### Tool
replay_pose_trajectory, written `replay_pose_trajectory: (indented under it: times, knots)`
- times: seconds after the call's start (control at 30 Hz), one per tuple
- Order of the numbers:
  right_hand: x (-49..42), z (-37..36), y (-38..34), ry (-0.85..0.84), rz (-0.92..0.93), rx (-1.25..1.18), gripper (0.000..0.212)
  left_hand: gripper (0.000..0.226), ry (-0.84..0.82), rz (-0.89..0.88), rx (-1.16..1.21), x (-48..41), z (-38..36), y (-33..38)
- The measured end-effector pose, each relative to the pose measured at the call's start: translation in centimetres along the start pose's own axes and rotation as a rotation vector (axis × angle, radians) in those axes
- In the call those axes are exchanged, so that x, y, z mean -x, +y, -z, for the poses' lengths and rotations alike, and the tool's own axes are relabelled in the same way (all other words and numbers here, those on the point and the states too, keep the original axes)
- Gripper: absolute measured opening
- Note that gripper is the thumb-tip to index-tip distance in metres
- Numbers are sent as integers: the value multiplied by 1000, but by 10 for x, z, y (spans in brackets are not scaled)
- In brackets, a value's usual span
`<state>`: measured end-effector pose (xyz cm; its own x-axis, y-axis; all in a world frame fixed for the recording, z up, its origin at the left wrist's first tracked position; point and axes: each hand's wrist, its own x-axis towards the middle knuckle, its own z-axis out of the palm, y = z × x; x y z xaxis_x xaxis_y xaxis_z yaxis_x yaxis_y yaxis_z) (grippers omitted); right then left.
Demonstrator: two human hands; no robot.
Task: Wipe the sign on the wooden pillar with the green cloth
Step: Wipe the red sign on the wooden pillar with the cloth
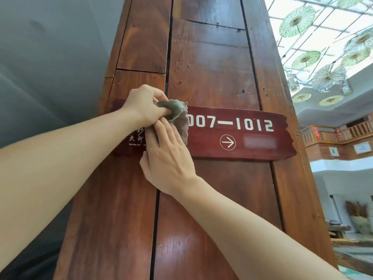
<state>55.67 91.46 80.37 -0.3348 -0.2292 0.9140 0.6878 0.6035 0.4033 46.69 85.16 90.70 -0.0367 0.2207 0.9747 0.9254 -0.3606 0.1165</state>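
The left hand (146, 105) pinches a bunched corner of the green cloth (177, 118) in a tight grip, keeping the wad from slipping while it rubs. Just below that grip, the right hand (167, 152) lies flat with fingers spread, holding nothing, pressing the loose cloth against the sign (242, 136), probably for firmer contact. The sign is fixed across the wooden pillar (212, 67); its numbers and arrow run off to the right of both hands, apparently not yet wiped.
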Motion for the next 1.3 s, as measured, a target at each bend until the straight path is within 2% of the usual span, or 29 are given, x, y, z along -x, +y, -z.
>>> replay_pose_trajectory:
  times: [0.17,0.3,0.37,0.43,0.53,0.6,0.67,0.73,0.77,0.8,0.87,0.93,0.97,1.0,1.03,1.1,1.17,1.3]
  knots:
    - [-30,-31,12,-22,-101,44,69,30,73,-24,51,-13,-22,-14]
    - [-40,-39,23,-1,-251,-30,79,49,320,-77,76,4,-38,-44]
    - [-38,-33,29,-25,-239,0,78,51,356,-154,-36,18,-36,-57]
    - [-31,-27,40,-41,-145,106,78,54,305,-250,-216,29,-39,-64]
    - [-21,-17,76,-69,-101,227,79,59,277,-255,-466,29,-49,-71]
    - [-15,-2,120,-60,-246,280,74,64,272,-193,-532,27,-51,-71]
    - [-8,21,162,-57,-593,229,70,69,270,-135,-556,27,-53,-71]
    - [-8,28,171,10,-879,118,69,71,274,-113,-575,27,-55,-70]
    - [-8,21,159,25,-900,101,69,72,272,-110,-580,26,-56,-69]
    - [-5,10,139,31,-815,116,68,72,267,-108,-584,26,-55,-68]
    - [13,-14,97,40,-405,146,66,72,261,-97,-597,27,-54,-69]
    - [35,-16,95,-59,-72,152,60,72,255,-92,-607,27,-54,-71]
    - [39,-5,114,-96,-3,166,57,72,252,-95,-607,27,-54,-72]
    - [42,7,141,-105,-18,198,56,73,253,-101,-607,27,-54,-73]
    - [45,20,171,-100,-110,230,57,74,259,-105,-608,25,-54,-74]
    - [55,49,226,-83,-433,208,60,75,277,-109,-607,23,-55,-77]
    - [64,67,255,-69,-685,152,60,74,305,-107,-594,23,-59,-79]
    - [55,57,233,25,-839,120,61,70,329,-131,-561,18,-63,-81]
